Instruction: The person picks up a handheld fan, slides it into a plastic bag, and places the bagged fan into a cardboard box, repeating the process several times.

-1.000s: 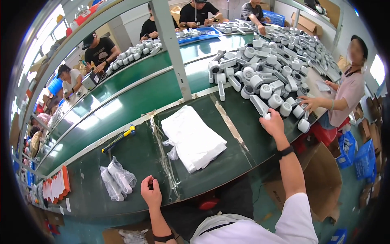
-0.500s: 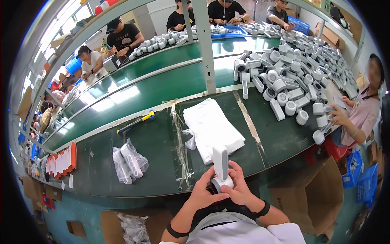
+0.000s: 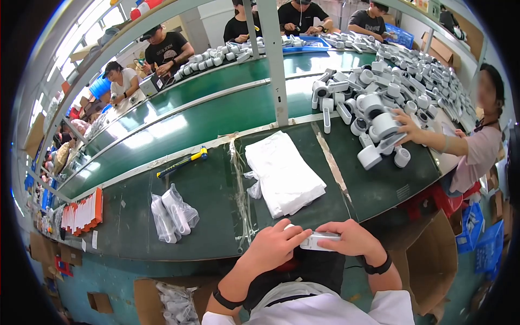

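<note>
Gripping one white device (image 3: pixel 317 241) between left hand (image 3: pixel 271 246) and right hand (image 3: pixel 355 238), low and close to the body, by the near edge of the counter (image 3: pixel 124 246). Device lies sideways, one end toward each hand; middle part visible, ends mostly covered.

Left hand: back up, wrist bent a bit, fingers bent and reaching right over the device's left end. Right hand: closed on the right end, thumb along the near side, fingers over the far side; exact fingertip contact hidden. Hands nearly meet. Both forearms rise from the lower edge and slant inward, dark wristband on each wrist: left band (image 3: pixel 225 299), right band (image 3: pixel 379 264).

Just beyond the hands: folded white stack (image 3: pixel 284 173), flat on the counter. Left of it: yellow-and-black hammer (image 3: pixel 184 161), lying at a slant, and two bagged devices (image 3: pixel 173 215) in clear plastic, side by side. Far left: row of orange-and-white boxes (image 3: pixel 82 212).

Right: big pile of similar devices (image 3: pixel 390 86). A co-worker's hand (image 3: pixel 407 127) reaches in from the right, holding a few devices (image 3: pixel 384 125) at the pile's near side. Open carton (image 3: pixel 433 260) below the counter, right.
</note>
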{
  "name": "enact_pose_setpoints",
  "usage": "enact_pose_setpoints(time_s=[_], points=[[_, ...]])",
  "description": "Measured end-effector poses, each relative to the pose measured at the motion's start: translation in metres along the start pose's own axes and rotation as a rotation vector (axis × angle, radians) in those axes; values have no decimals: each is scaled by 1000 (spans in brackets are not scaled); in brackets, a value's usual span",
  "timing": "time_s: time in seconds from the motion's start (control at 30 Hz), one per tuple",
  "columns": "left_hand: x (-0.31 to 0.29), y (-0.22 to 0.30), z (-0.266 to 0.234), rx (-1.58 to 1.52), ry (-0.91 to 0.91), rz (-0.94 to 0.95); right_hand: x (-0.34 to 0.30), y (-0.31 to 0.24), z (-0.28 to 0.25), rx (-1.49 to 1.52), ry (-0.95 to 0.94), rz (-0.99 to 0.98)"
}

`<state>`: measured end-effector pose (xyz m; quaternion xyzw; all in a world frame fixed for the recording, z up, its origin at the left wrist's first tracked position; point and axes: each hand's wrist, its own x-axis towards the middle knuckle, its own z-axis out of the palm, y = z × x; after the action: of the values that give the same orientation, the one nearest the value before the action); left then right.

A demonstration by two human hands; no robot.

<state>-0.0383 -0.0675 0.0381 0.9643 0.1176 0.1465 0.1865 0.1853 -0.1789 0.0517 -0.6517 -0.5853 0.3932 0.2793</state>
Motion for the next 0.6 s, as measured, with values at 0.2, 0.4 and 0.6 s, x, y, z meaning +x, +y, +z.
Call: enact_pose_setpoints(time_s=[0.2, 0.4, 0.6], points=[[28, -11, -12, -399, 284, -82, -13, 44, 5, 653, 25, 180], [48, -55, 41, 121, 426, -149, -24, 68, 18, 975, 306, 53], [57, -67, 53, 202, 411, -207, -23, 72, 23, 1025, 532, 13]])
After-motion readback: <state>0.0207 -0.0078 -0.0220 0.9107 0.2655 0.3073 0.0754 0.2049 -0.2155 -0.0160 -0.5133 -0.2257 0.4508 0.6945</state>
